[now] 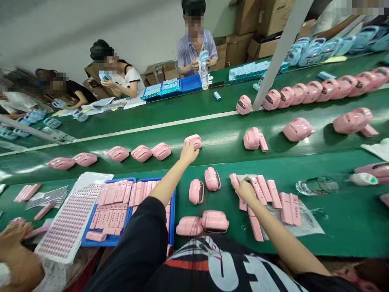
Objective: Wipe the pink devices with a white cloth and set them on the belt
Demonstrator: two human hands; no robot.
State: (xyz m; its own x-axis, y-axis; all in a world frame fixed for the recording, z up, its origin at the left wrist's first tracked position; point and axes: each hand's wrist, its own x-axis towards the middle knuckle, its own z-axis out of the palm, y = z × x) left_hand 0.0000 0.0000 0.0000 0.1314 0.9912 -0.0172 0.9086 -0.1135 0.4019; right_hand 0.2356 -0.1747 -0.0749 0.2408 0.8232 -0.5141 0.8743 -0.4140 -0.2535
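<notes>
My left hand reaches forward to the conveyor belt, its fingers closed over a rounded pink plastic housing. My right hand is closed on a slim pink rectangular piece at the left of a group of similar pieces. These pink bars lie on a clear plastic bag. Between my arms, two pink housings with dark windows rest on the green table. Two more pink housings sit close to my body.
Blue trays of pink bars and a sticker sheet lie left. Pink housings line the belt. A clear bottle lies right. A slanted post stands beyond. Several people work opposite; a neighbour's hand is at far left.
</notes>
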